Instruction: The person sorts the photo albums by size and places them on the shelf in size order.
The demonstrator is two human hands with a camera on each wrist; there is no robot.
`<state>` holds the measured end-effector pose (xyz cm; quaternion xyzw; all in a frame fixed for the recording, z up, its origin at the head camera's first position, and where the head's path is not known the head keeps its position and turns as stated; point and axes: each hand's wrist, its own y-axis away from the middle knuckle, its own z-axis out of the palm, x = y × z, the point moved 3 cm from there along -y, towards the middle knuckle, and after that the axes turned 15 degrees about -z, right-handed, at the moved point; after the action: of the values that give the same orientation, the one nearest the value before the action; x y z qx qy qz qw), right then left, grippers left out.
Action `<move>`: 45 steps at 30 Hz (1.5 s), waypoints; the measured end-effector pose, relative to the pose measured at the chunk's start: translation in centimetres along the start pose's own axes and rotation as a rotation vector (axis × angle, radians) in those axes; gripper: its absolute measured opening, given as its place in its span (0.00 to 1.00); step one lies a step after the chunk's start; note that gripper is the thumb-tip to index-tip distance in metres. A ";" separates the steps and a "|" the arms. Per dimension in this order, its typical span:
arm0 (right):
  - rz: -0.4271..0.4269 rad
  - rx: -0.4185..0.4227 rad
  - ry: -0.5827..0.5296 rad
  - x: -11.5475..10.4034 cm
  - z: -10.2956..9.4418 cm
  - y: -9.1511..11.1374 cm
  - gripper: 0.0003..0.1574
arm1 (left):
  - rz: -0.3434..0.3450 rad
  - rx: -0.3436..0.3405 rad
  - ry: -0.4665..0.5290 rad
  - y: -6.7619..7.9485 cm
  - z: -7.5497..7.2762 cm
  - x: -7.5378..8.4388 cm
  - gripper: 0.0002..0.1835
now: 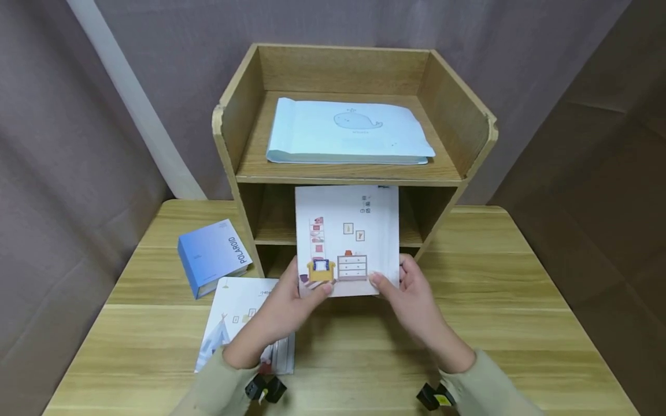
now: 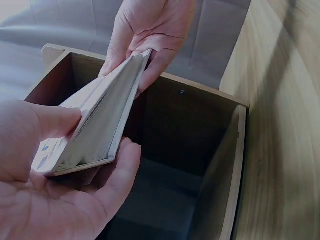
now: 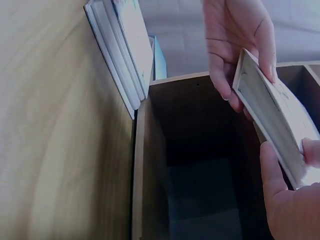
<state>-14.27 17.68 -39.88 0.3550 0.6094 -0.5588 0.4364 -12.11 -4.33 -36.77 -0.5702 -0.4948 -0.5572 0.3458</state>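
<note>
A white book (image 1: 347, 231) with a drawn armchair and dresser on its cover is held up before the wooden shelf (image 1: 348, 180). My left hand (image 1: 288, 303) grips its lower left corner, thumb on the cover and fingers underneath. On the lower right side, my right hand (image 1: 413, 297) pinches it the same way. Both wrist views show the pages of the book (image 2: 102, 122) from the edge, between thumbs and fingers. In the right wrist view, my right hand (image 3: 295, 205) is at the lower right and my left hand (image 3: 240, 40) at the top.
A light blue book (image 1: 348, 136) with a whale drawing lies on the shelf's top level. Left of the shelf, a blue POLAROID box or book (image 1: 213, 251) rests on the wooden table (image 1: 494, 323). Another white illustrated book (image 1: 236, 303) lies partly beneath my left forearm.
</note>
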 end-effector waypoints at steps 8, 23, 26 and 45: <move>-0.043 -0.041 0.078 -1.1 1.3 -1.2 0.27 | 0.003 0.111 0.031 -0.9 -1.6 -1.9 0.27; -0.147 -0.175 0.254 -3.3 3.7 -3.4 0.53 | 0.124 0.300 0.189 -0.7 -3.4 -1.2 0.24; -0.138 -0.176 0.265 -3.0 3.8 -4.1 0.50 | 0.094 0.305 0.161 -0.8 -3.7 -1.0 0.26; -0.016 -0.286 0.395 -2.0 4.1 -5.1 0.46 | 0.006 0.208 0.368 -1.2 -4.1 -1.0 0.26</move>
<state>-17.69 13.07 -36.13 0.3874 0.7584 -0.3900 0.3501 -14.34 -8.10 -37.31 -0.4214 -0.4764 -0.5970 0.4890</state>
